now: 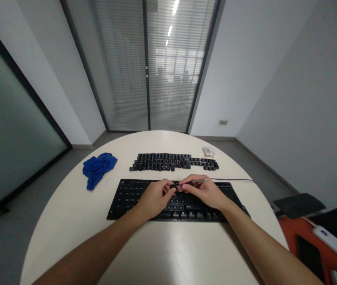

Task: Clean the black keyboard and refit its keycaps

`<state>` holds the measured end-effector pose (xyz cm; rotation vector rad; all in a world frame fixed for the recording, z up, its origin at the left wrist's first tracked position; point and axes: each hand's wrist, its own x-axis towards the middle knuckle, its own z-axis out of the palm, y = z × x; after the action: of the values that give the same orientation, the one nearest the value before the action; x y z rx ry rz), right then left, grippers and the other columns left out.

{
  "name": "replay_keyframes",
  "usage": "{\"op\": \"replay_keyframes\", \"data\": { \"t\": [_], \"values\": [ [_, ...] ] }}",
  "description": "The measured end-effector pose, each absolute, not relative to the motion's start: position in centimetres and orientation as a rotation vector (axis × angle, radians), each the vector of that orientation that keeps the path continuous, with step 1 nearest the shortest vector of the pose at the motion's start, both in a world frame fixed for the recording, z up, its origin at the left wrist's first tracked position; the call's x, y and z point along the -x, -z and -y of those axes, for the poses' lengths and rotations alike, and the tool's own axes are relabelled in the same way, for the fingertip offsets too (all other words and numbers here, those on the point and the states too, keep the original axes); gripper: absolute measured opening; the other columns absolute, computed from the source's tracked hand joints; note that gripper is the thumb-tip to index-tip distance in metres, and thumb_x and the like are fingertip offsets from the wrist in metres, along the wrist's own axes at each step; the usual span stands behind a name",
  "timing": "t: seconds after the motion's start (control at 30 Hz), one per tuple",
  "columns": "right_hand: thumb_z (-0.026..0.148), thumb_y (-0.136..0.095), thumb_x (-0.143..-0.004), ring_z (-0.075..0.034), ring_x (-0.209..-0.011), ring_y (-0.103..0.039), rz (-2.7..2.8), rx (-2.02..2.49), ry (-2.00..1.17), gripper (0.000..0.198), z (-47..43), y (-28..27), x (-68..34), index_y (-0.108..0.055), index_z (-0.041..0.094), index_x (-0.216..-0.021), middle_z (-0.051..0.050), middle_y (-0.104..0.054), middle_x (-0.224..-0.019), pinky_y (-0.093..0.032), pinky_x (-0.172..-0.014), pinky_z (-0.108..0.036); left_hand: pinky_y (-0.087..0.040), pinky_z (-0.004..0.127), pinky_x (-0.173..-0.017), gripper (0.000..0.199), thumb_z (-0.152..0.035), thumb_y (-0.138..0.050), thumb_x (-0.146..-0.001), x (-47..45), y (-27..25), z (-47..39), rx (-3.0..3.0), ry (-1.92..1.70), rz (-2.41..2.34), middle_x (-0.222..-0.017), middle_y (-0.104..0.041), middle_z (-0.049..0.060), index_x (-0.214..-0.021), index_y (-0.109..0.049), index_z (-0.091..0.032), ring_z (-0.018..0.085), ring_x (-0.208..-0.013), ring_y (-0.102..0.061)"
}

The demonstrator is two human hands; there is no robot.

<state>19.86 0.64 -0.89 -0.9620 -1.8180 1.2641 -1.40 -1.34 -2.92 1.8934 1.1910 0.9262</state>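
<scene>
A black keyboard point(123, 200) lies on the table under both hands, with most keycaps off and a few keys still on along its near edge. Above its middle, my left hand point(156, 197) pinches a small black keycap point(173, 186) between thumb and fingers. My right hand point(205, 192) is closed round a thin, pen-like tool point(199, 181) with a greyish shaft. The tool's other end points at the keycap, and its tip is too small to make out. The fingertips of both hands nearly meet.
Loose black keycaps point(162, 161) lie in rows beyond the keyboard. A blue cloth point(99, 166) rests at the left, a small clear plastic bag point(209, 151) at the far right. The keyboard's cable point(233, 179) runs off rightwards. Beside the round table point(162, 138) stands a red chair point(293, 233) holding a white power strip point(334, 245).
</scene>
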Motion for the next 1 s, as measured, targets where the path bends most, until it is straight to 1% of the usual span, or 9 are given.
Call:
{"op": "replay_keyframes", "data": {
  "t": [0.13,0.27,0.4,0.6,0.67,0.77,0.87,0.93,1.0],
  "values": [
    [0.039,-0.071,-0.087,-0.02,-0.085,-0.072,1.849,0.963,-1.204,0.025,-0.66,1.04,-19.9,-0.074,0.017,-0.098,-0.007,-0.077,-0.09,-0.056,-0.078,-0.034,-0.048,0.028,-0.072,0.019,-0.022,-0.058,-0.091,1.51,2.62,1.38,-1.954,-0.934,-1.19,-0.083,-0.072,0.003,-0.106,-0.069,-0.018,0.018,-0.075,-0.065],
    [0.039,-0.068,-0.089,-0.018,-0.086,-0.071,1.892,0.948,-1.227,0.023,-0.49,1.11,-19.68,-0.073,0.017,-0.097,-0.007,-0.077,-0.093,-0.055,-0.079,-0.032,-0.046,0.027,-0.069,0.023,-0.018,-0.057,-0.09,1.62,2.46,1.31,-1.988,-0.939,-1.168,-0.091,-0.073,0.003,-0.11,-0.069,-0.02,0.016,-0.073,-0.063],
    [0.038,-0.067,-0.09,-0.017,-0.089,-0.07,1.925,0.923,-1.256,0.025,-0.42,1.12,-19.5,-0.073,0.017,-0.102,-0.006,-0.076,-0.096,-0.054,-0.084,-0.032,-0.047,0.027,-0.07,0.026,-0.015,-0.057,-0.088,1.66,2.56,1.25,-2.005,-0.957,-1.148,-0.094,-0.073,0.004,-0.111,-0.069,-0.018,0.015,-0.072,-0.062],
    [0.042,-0.066,-0.09,-0.02,-0.092,-0.07,2.007,0.972,-1.153,0.027,-0.55,0.81,-19.83,-0.075,0.019,-0.1,-0.006,-0.076,-0.095,-0.054,-0.087,-0.034,-0.049,0.029,-0.075,0.026,-0.021,-0.056,-0.09,1.72,2.5,1.12,-1.917,-0.983,-1.132,-0.1,-0.074,0.005,-0.112,-0.069,-0.018,0.016,-0.077,-0.064],
    [0.042,-0.065,-0.091,-0.02,-0.093,-0.069,2.048,0.969,-1.121,0.026,-0.53,0.73,-19.86,-0.075,0.02,-0.101,-0.006,-0.076,-0.097,-0.053,-0.087,-0.035,-0.049,0.03,-0.074,0.024,-0.022,-0.055,-0.091,1.78,2.49,0.99,-1.884,-0.973,-1.136,-0.098,-0.075,0.005,-0.109,-0.071,-0.018,0.017,-0.078,-0.064],
    [0.041,-0.065,-0.091,-0.021,-0.096,-0.069,2.084,0.931,-1.109,0.025,-0.45,0.74,-19.75,-0.076,0.021,-0.101,-0.006,-0.076,-0.101,-0.052,-0.091,-0.037,-0.048,0.029,-0.069,0.023,-0.023,-0.057,-0.089,1.84,2.58,0.73,-1.849,-0.968,-1.182,-0.088,-0.074,0.003,-0.107,-0.071,-0.018,0.016,-0.071,-0.061],
    [0.04,-0.063,-0.092,-0.021,-0.098,-0.069,2.07,0.892,-1.099,0.025,-0.37,0.7,-19.63,-0.075,0.02,-0.101,-0.006,-0.076,-0.102,-0.051,-0.094,-0.038,-0.048,0.028,-0.069,0.024,-0.022,-0.061,-0.086,1.81,2.71,0.48,-1.77,-1.037,-1.227,-0.091,-0.073,0.004,-0.108,-0.068,-0.016,0.015,-0.068,-0.06],
    [0.041,-0.058,-0.096,-0.02,-0.098,-0.068,2.013,0.876,-1.064,0.026,-0.34,0.56,-19.67,-0.074,0.02,-0.099,-0.007,-0.075,-0.102,-0.051,-0.094,-0.037,-0.048,0.028,-0.069,0.023,-0.022,-0.063,-0.085,1.77,2.72,0.42,-1.727,-1.061,-1.231,-0.091,-0.072,0.003,-0.107,-0.068,-0.016,0.014,-0.068,-0.06],
    [0.041,-0.05,-0.1,-0.02,-0.098,-0.067,1.944,0.856,-1.016,0.032,-0.35,0.4,-19.83,-0.073,0.02,-0.097,-0.007,-0.074,-0.1,-0.05,-0.096,-0.037,-0.047,0.028,-0.069,0.021,-0.022,-0.064,-0.084,1.72,2.61,0.47,-1.716,-1.048,-1.223,-0.085,-0.07,0.002,-0.104,-0.068,-0.016,0.014,-0.067,-0.058]
  ]
}}
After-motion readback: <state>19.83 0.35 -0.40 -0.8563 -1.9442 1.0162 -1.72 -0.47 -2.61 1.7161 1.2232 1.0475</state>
